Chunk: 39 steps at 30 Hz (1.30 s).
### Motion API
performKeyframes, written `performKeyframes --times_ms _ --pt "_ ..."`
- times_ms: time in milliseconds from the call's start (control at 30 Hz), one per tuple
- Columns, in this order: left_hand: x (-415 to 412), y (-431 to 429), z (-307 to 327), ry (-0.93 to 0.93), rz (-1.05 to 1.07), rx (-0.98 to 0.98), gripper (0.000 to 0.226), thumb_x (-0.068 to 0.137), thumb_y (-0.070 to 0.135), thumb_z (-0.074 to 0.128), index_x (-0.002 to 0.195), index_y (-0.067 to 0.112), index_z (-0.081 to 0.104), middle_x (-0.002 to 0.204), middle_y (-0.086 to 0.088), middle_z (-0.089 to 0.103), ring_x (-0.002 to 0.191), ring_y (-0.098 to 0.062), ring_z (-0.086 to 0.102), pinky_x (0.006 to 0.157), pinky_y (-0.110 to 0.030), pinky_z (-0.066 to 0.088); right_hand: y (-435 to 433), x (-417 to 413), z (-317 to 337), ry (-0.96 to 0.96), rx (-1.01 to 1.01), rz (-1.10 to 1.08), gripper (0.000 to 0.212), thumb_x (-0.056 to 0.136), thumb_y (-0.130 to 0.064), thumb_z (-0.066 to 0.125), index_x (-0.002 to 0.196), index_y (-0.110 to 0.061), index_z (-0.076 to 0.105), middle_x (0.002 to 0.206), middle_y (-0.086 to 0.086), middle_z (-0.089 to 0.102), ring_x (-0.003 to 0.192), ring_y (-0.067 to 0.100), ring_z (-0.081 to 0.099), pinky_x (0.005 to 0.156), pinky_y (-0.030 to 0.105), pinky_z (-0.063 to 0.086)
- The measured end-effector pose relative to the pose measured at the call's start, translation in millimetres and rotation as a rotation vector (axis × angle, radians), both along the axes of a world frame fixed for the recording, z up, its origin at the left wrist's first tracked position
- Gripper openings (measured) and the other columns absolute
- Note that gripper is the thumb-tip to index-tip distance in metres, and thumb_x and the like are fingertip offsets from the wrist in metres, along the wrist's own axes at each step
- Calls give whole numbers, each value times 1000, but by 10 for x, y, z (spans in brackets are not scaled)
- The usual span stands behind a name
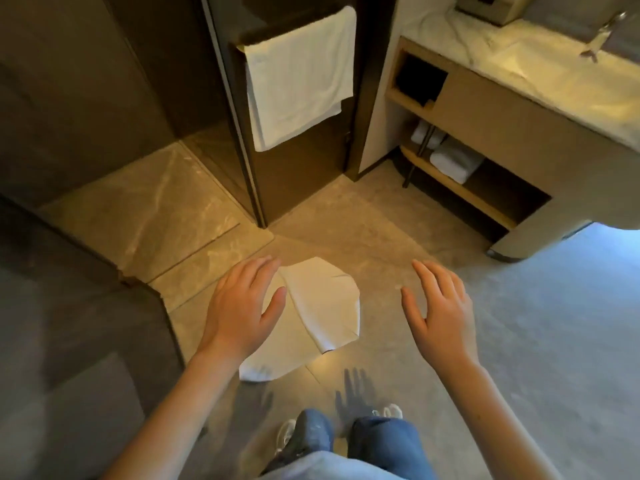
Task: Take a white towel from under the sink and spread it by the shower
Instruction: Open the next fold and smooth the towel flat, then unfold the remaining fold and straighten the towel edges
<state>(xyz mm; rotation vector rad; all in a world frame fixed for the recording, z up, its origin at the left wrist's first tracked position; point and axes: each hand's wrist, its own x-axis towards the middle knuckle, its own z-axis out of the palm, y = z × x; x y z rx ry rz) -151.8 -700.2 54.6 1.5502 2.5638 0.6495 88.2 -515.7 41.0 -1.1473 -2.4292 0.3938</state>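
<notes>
vanity shelf [446, 183]: folded towels [453, 162] | white towel [322, 306]: floor | left hand [239, 306], right hand [440, 310]: spread, empty

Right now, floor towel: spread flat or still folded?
Partly spread. The white towel lies on the floor by the shower threshold, one flap still doubled over itself; both hands are open above it.

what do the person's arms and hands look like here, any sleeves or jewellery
Both forearms are bare up to the frame edge, with no sleeves in view. The left hand and right hand are bare too: no gloves, and no rings, watch or bracelet visible on the wrists or fingers.
</notes>
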Motion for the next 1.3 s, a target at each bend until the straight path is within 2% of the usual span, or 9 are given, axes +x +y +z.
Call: performKeyframes --times_ms 100,267,500,667,800,1000,1133,1300 --pt "165 475 -16 12 -62 25 51 97 42 38 131 9 58 131 -7 60 121 -25 53 98 -41 43 273 315 -26 15 13 -67 51 97 -46 41 136 -15 53 133 6 57 125 24 48 103 46 43" --pt "711 1337 -263 3 -120 -79 54 98 47 32 134 13 56 133 -4 58 124 -22 51 98 -40 43 1005 890 -147 1 -24 -144 53 98 -49 39 137 -16 52 134 5 58 126 24 49 102 46 45" --pt "1695 2593 -274 -44 -50 -77 56 98 46 31 135 11 55 132 -5 59 122 -22 52 96 -39 45 2399 1670 -93 -51 -36 -60 51 99 -54 33 137 -24 48 133 0 57 125 20 48 102 44 45" --pt "2015 3278 -140 -37 5 -55 53 97 45 32 134 13 55 131 -3 59 120 -21 53 95 -35 45 3233 1818 -28 -59 -38 20 50 98 -56 31 136 -27 45 133 -3 56 125 18 48 103 44 46" --pt "1920 3653 -159 -15 98 -103 55 98 48 30 135 16 53 133 -1 58 122 -20 51 96 -35 43 3798 1660 -72 -74 -45 98 50 98 -56 30 137 -28 44 133 -4 55 126 17 46 104 42 43" --pt "1605 4330 -395 -36 239 -112 57 97 51 26 135 19 52 131 1 57 120 -19 50 95 -36 44 4702 1093 -192 -110 -64 218 47 97 -47 40 137 -24 48 131 -1 57 125 18 46 103 40 41" --pt "1250 4962 -510 -70 314 -71 56 96 49 28 135 17 53 127 0 59 117 -19 50 93 -35 43 5432 547 -135 -164 -56 312 52 98 -51 33 141 -23 45 136 -2 52 129 16 43 105 39 40" --pt "686 5740 -359 -47 383 -4 52 97 48 30 132 18 54 122 2 59 112 -15 48 88 -34 44 6230 -228 123 -208 -2 438 56 98 -53 28 144 -23 42 141 0 50 133 18 40 109 38 34"
